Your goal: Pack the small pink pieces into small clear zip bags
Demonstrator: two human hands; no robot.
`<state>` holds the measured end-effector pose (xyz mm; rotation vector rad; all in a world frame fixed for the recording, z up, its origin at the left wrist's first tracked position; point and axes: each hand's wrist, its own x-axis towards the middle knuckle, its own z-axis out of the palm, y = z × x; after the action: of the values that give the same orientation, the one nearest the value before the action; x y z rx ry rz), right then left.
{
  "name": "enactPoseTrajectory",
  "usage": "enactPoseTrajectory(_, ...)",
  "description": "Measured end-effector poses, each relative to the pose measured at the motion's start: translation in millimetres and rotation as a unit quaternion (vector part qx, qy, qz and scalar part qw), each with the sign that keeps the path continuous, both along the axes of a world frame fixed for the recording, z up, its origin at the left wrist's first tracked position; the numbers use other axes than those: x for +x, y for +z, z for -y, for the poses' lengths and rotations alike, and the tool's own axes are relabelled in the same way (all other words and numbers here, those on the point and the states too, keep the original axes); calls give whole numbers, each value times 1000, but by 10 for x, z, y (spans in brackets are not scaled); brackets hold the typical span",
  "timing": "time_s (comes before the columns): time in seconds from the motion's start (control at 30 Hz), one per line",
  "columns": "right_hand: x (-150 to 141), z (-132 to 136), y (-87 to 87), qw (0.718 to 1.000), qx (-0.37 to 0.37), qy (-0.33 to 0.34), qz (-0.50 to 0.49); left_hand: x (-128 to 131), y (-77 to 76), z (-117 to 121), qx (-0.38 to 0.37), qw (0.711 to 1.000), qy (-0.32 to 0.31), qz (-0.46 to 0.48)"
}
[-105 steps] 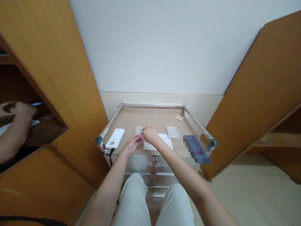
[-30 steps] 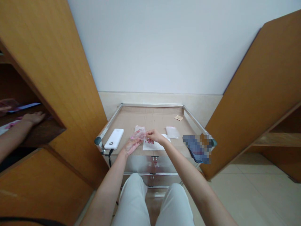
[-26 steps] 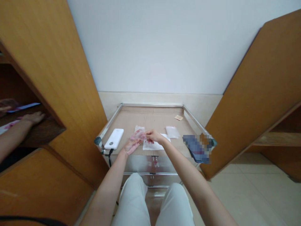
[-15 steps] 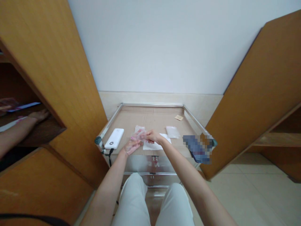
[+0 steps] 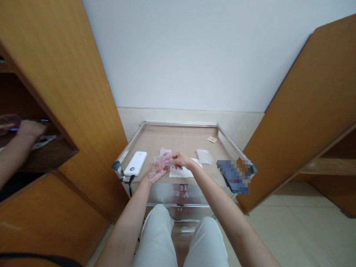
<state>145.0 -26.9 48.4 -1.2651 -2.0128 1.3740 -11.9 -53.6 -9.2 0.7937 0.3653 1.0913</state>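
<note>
Clear plastic bag (image 5: 162,160) is up between my hands above the tray's near half, long axis roughly left-right: it lies to the left of my right hand (image 5: 182,160), which has its right end pinched, and just beyond my left hand (image 5: 156,173). Left fingers meet its near edge; can't tell whether they're clamped or only propping it. White sheet (image 5: 191,171) sits below the right hand, just right of the bag.
</note>
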Motion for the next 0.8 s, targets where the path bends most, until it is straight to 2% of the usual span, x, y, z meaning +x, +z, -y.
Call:
enactPoseTrajectory(0.2, -33, 81, 36, 999, -20, 8, -33, -1, -49, -44, 16, 1000, -13, 8)
enactPoseTrajectory(0.4, -130, 133, 45, 995, -13, -49, -87, -9, -62, -45, 26, 999, -25, -11)
enactPoseTrajectory(0.5, -148, 125, 43, 994, -3, -48, -102, -14, -73, -46, 17, 999, -35, -20)
enactPoseTrajectory(0.8, -128, 127, 110, 997, -38, -24, -66, 12, -15, -1, 1, 1000, -13, -2)
